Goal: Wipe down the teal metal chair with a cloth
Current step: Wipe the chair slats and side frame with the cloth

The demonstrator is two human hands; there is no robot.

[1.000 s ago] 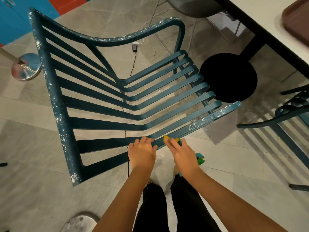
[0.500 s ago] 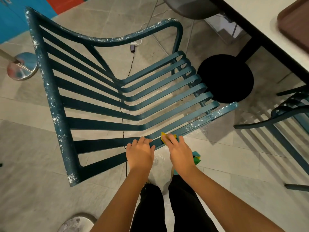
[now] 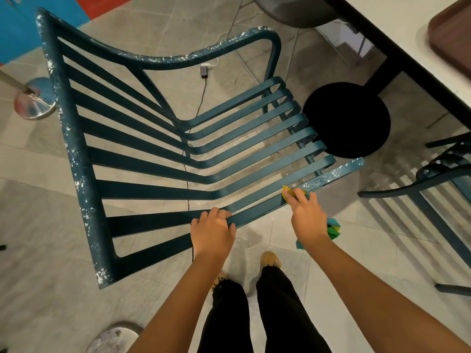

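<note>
The teal metal chair point(image 3: 142, 164) fills the middle of the head view, its slatted seat and back seen from above, its frame flecked with white chips. My left hand point(image 3: 212, 231) grips the nearest slat where seat and back meet. My right hand point(image 3: 307, 217) presses a yellow, green and teal cloth point(image 3: 334, 228) against the near armrest bar, fingertips on the bar. Most of the cloth is hidden under my palm; a bunch hangs out at the wrist side.
A white table point(image 3: 397, 34) with a brown tray point(image 3: 453, 34) stands at the upper right on a black round base point(image 3: 346, 121). Another teal chair point(image 3: 433, 179) is at the right. A chrome post base point(image 3: 34, 100) sits left. A cable and plug point(image 3: 204, 72) lie under the chair.
My right hand has slid the cloth rightward along the armrest bar, away from my left hand. My left hand stays gripped on the slat.
</note>
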